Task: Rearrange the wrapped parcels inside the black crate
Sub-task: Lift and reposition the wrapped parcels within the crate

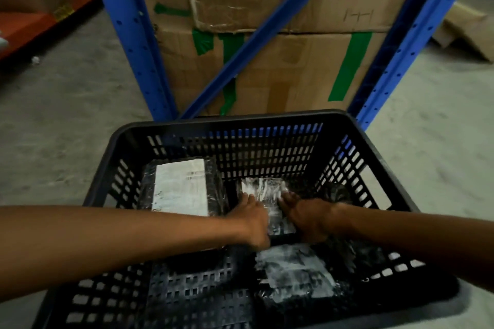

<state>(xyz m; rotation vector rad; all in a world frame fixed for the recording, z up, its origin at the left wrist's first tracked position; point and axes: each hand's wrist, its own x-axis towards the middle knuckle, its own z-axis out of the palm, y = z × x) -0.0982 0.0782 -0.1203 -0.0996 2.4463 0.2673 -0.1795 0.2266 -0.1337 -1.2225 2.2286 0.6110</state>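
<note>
Seen from the head camera, a black slotted plastic crate (240, 120) is shown standing on a grey concrete floor (66, 115), with 2 bare forearms reaching into it from the near side. 3 parcels wrapped in clear film over dark packaging are seen inside. A large parcel with a white label (181, 187) is laid at the far left of the crate floor. A smaller film-wrapped parcel (270, 205) is placed near the far middle, and it is gripped on its 2 sides: the left hand (251, 219) is pressed against its left edge and the right hand (304, 218) is closed over its right edge. A third wrapped parcel with a white label (294, 272) is laid nearer the camera, just below the hands. Behind the crate, blue steel racking uprights (133, 43) and stacked cardboard boxes marked with green tape (307, 61) are visible.
</note>
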